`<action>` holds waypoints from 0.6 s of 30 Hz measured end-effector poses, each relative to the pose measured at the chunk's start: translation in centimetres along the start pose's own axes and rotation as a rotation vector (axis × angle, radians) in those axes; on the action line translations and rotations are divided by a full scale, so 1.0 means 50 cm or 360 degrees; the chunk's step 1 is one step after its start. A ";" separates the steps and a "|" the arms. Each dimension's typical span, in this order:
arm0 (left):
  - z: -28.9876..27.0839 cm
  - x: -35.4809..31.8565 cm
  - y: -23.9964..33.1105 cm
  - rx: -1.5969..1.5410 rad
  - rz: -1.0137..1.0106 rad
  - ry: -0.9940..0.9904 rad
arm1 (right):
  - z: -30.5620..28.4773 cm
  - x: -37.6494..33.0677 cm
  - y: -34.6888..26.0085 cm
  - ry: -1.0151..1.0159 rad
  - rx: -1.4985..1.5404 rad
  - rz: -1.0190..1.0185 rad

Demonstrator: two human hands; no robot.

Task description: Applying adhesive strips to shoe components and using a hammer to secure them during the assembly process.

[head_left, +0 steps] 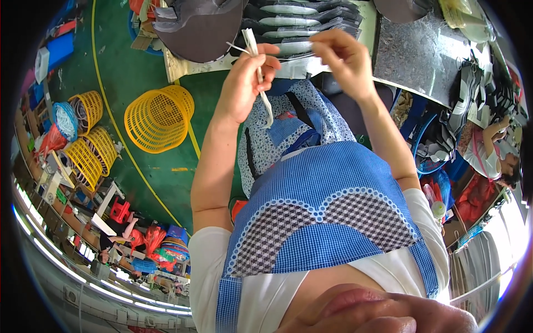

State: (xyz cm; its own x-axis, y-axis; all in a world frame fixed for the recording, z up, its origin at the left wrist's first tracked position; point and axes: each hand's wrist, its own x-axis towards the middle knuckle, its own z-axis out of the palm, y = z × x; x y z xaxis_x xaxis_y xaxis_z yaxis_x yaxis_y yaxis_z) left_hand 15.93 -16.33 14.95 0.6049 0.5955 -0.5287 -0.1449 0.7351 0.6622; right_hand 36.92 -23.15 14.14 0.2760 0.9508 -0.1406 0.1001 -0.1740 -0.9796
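White strips (251, 43) are clamped in a worker's left hand (244, 83), upper center; whether the right hand's (347, 64) blurred fingers grip anything is unclear. Dark pieces (300, 22) line the tabletop (366, 22); work appears unfinished, its extent uncertain.

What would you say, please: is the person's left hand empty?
No, the left hand holds a bundle of thin white strips between its fingers.

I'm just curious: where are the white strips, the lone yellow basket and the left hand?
White strips (251, 42): head view, upper part.
Lone yellow basket (143, 123): head view, mesh wall.
Left hand (241, 82): head view, middle of the hand.
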 end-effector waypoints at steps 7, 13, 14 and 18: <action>0.051 -0.012 -0.009 0.0602 0.0284 0.0018 | 0.082 0.031 -0.080 -0.0188 -0.0404 -0.0696; 0.055 -0.037 -0.015 0.0068 -0.0014 -0.0075 | 0.054 -0.004 -0.051 -0.0344 0.0646 0.0104; 0.054 -0.037 -0.032 0.0200 0.0066 0.0010 | 0.054 -0.011 -0.050 -0.0382 0.0685 0.0170; 0.044 -0.030 -0.061 0.0551 0.0322 0.0110 | 0.072 -0.025 -0.053 -0.0290 0.0535 0.0181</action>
State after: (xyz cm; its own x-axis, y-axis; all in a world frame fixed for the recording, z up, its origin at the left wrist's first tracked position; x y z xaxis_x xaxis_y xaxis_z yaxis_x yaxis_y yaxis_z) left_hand 17.19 -20.18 14.90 0.5355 0.7459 -0.3961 0.0241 0.4553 0.8900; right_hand 32.88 -22.93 16.39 0.0904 0.9655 -0.2441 -0.2482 -0.2156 -0.9444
